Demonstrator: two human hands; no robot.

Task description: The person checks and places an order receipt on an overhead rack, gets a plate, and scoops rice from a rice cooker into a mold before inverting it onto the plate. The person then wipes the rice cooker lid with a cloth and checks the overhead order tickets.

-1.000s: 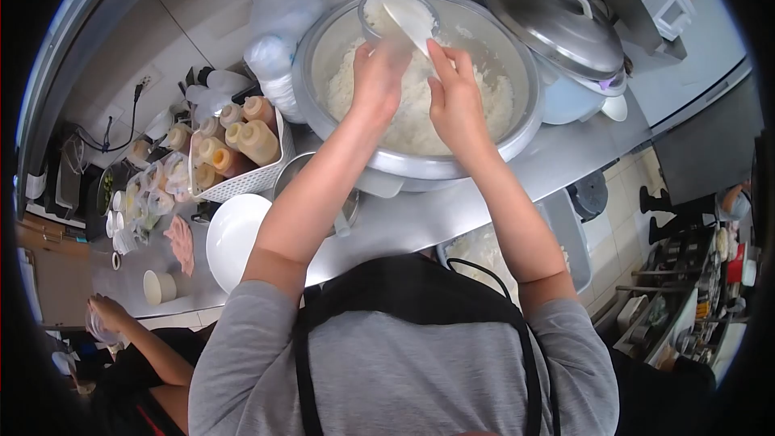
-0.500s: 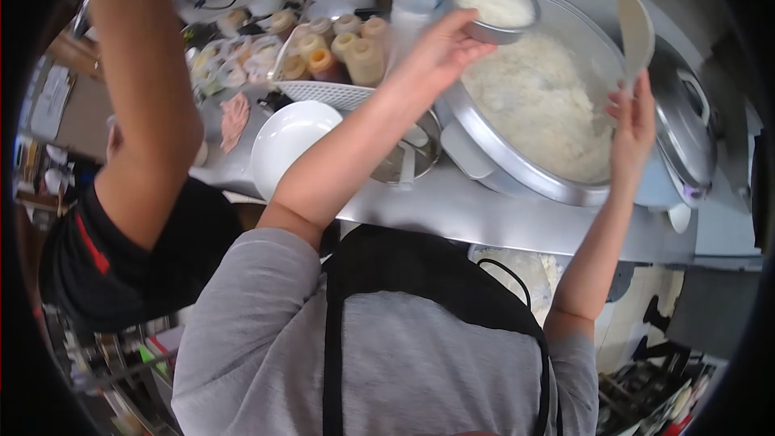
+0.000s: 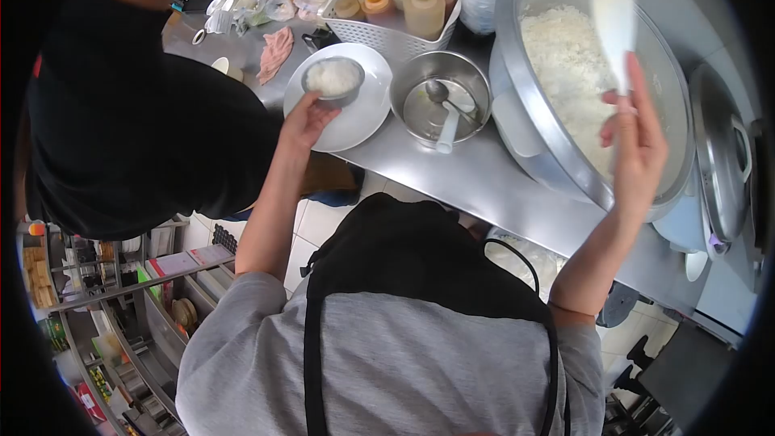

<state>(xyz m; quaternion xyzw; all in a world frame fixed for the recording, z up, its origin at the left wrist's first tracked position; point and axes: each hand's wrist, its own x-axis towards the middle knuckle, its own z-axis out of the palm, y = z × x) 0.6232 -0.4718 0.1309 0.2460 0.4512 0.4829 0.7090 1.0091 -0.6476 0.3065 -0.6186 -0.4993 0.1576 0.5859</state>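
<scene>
My left hand (image 3: 307,119) grips a small metal bowl (image 3: 353,94) filled with white rice (image 3: 333,77). The bowl is over the white plate (image 3: 363,125); whether it touches the plate I cannot tell. In my right hand (image 3: 638,133) a white rice paddle (image 3: 613,16) points upward, its blade above the big rice pot (image 3: 529,73). Cooked rice (image 3: 565,56) lies inside that pot. Between plate and pot stands a steel pot (image 3: 412,117) with a metal spoon (image 3: 437,91) and a white-handled utensil (image 3: 447,131) in it.
A white basket (image 3: 379,36) of sauce bottles stands behind the plate. A pink cloth (image 3: 276,55) and bagged food (image 3: 278,6) lie further left. Close on my left is a co-worker in a black sleeve (image 3: 153,129). A metal lid (image 3: 718,153) leans at the right.
My left hand has carried the bowl of rice from above the big pot leftward to the plate. The paddle stays raised in my right hand. My view has shifted, and the co-worker's arm has moved.
</scene>
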